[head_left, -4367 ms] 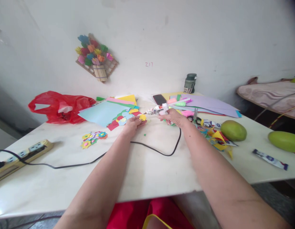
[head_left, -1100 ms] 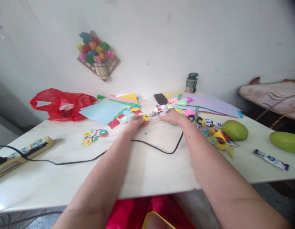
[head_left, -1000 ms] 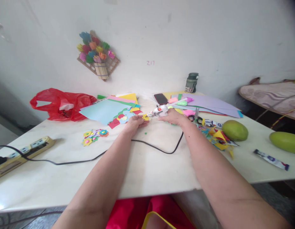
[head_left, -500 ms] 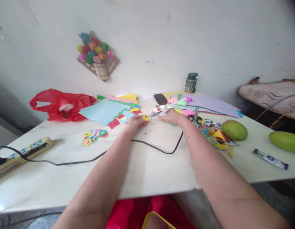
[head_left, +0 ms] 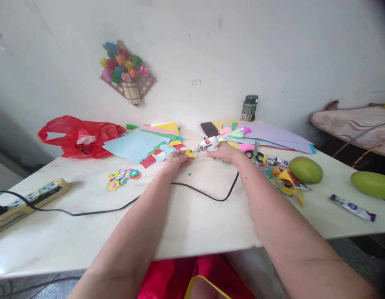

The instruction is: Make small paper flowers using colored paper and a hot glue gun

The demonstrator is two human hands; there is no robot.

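Pale wall stood behind a white table as a person's left hand pinched a yellow paper flower at eight o'clock from a glue gun, just beside its tip. The right hand curled around the gun. Farther out lay more paper flowers at eight, a red bag at nine and a tube at four.

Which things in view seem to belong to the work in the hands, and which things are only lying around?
Seemingly in the work:
glue gun in the right hand;
yellow paper piece in the left hand;
black cord;
paper flowers.

Probably just lying around:
phone;
green bottle;
green fruits;
red plastic bag.
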